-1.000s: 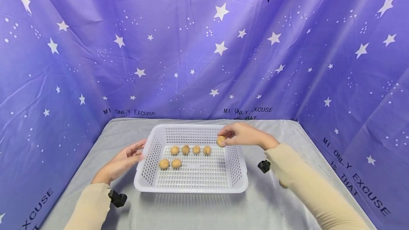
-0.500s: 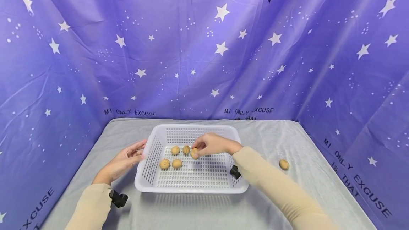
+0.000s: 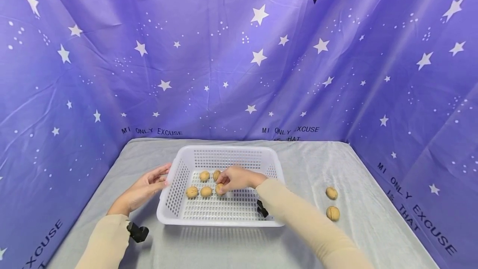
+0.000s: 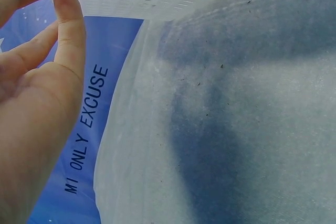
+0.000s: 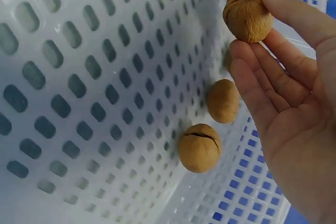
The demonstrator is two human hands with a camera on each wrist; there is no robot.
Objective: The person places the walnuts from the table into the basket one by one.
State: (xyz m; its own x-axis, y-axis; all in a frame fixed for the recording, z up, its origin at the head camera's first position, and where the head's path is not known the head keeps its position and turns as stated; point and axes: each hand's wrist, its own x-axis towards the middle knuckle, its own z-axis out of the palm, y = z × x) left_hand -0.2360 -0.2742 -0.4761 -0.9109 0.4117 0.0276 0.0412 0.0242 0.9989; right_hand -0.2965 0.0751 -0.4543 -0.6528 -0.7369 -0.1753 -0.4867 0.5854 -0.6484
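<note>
Inside the white basket [image 3: 224, 222], in its nearer half, two walnuts [image 3: 192, 192] sit side by side towards the left wall, and the right hand [image 3: 237, 177] holds a third walnut [image 5: 249, 19] at the right end of that row. The grip is closed to the nut's width, thumb on one side and fingertips on the other. The step in hand looks like setting this nut down to lengthen the near row; I cannot tell whether it rests on the basket's floor. The next move seems to call for a gentle release that leaves its neighbour unrolled. In the basket's farther half, a back row [image 3: 204, 176] shows two nuts from the head, one partly behind the fingers.

The right sleeve [image 3: 298, 217] crosses the basket's near right corner, its black wrist unit [image 3: 262, 208] over the basket, where it could catch the near wall. Right of the basket, past the sleeve, two loose walnuts [image 3: 333, 213] lie apart on grey cloth [image 3: 224, 252]. At the basket's left rim, the left hand [image 3: 143, 188] touches with thumb and fingertip, fingers fairly straight; how firmly, I cannot tell. Beyond the basket hangs a starry purple curtain [image 3: 231, 53].
</note>
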